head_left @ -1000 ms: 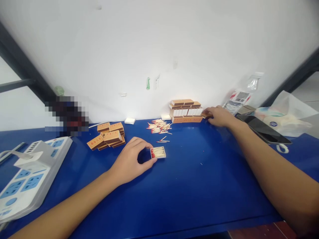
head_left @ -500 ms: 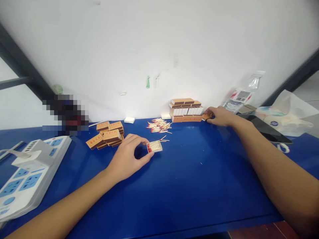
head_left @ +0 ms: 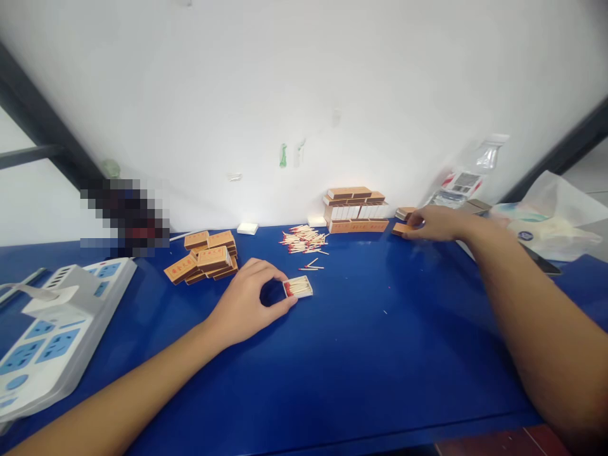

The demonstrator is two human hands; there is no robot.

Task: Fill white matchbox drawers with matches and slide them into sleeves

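Between the thumb and fingers of my left hand is a small white matchbox tray filled with red-tipped matches. Just beyond it lie a few loose matches, and behind those a heap of matches. At the right, my right hand pinches an orange matchbox sleeve low over the blue table; its far end is hidden by the fingers. Close behind it sits another matchbox piece. To its left stands a neat stack of matchboxes against the wall.
A loose pile of matchboxes lies left of centre. White trays rest by the wall. A power strip occupies the left side. A plastic bottle, a dark tablet and a plastic bag are at the right.
My right hand has drawn slightly right and toward me with the orange sleeve, uncovering another piece behind it. My left hand with the tray has shifted a little right and nearer.
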